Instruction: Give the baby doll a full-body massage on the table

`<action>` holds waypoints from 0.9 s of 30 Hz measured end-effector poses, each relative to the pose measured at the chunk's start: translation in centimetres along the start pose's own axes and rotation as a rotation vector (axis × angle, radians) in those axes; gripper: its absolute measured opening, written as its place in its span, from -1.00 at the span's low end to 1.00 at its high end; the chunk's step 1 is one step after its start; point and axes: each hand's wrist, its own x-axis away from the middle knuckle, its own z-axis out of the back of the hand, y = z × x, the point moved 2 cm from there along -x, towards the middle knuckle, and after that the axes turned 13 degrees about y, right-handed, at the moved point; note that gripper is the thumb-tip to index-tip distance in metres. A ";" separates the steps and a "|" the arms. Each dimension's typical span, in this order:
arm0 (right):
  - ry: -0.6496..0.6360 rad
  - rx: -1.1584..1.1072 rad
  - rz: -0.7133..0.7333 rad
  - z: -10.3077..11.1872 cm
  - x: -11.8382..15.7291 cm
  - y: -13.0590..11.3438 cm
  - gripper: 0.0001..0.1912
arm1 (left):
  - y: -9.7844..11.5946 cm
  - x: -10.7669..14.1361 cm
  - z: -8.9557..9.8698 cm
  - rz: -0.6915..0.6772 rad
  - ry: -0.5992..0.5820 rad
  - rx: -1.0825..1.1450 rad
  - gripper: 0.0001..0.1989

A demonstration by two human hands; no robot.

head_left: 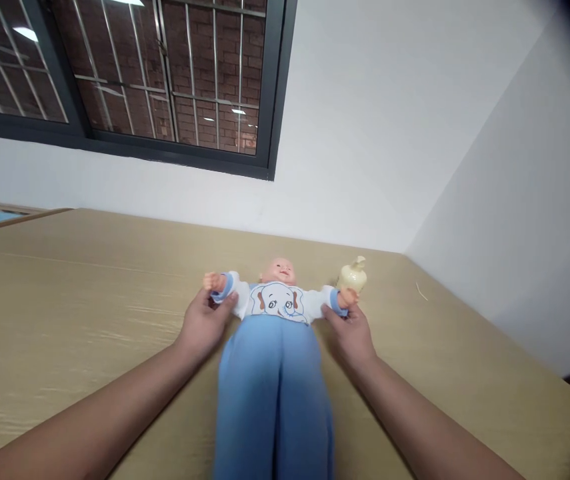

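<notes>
A baby doll (281, 272) lies on its back on the table with its arms spread wide. It wears a white top (275, 300) with an elephant print and blue cuffs, and long blue trousers (269, 387) that stretch toward me. My left hand (207, 320) is closed around the doll's sleeve and forearm on the left, thumb on top. On the other side my right hand (352, 330) grips the blue cuff at the doll's other wrist. The doll's two small hands stick out beyond my fingers. My fingertips under the sleeves are partly hidden.
A cream pump bottle (355, 275) stands just behind the doll's hand on the right. Farther right a thin pale strip (421, 291) lies on the wooden table (89, 287). White walls (355, 133) and a barred window (175, 80) border the table's far side.
</notes>
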 end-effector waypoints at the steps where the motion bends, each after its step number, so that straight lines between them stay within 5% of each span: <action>1: -0.035 0.083 0.066 -0.1 0.5 -0.3 -0.54 | 0.6 0.5 0.0 -0.081 -0.039 -0.056 -0.58; 6: -0.259 0.405 0.397 -0.5 2.2 -1.6 -0.49 | 2.3 1.7 0.0 -0.524 -0.301 -0.355 -0.60; 11: -0.417 0.619 0.661 -0.6 2.2 -1.9 -0.41 | 2.2 1.1 -0.1 -0.709 -0.480 -0.572 -0.48; 15: -0.450 0.675 0.708 -0.8 2.3 -2.1 -0.37 | 2.0 1.0 -0.3 -0.757 -0.508 -0.630 -0.45; 20: -0.320 0.517 0.458 -0.7 2.2 -1.7 -0.44 | 2.1 1.1 -0.4 -0.583 -0.400 -0.466 -0.58; 27: -0.003 -0.076 -0.251 0.4 -0.3 0.8 -0.53 | -1.3 -0.5 0.0 -0.052 -0.059 -0.175 -0.52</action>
